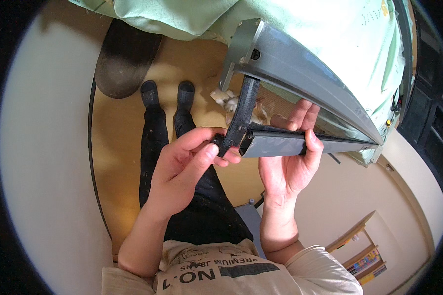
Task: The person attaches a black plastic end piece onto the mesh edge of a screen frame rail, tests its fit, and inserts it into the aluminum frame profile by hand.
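Note:
In front of me is a long grey metal frame [299,66] with a screw hole near its close end, lying partly over a pale green cloth. A black strip [241,110] runs from it down towards my left hand [186,167]. Thumb and fingers of that hand pinch a small black piece [219,142] at the strip's lower end. My right hand [289,162] grips a slimmer grey bar [275,144] with a black edging, thumb on the near side and fingers behind. This bar meets the larger frame far to the right.
The green cloth [354,51] covers a raised surface ahead. A dark rounded board [127,62] is near the left wall [51,147], where a black cable [94,166] runs. Pale crumpled scraps [230,103] lie on the floor beyond my feet. Wooden shelves [361,258] stand lower right.

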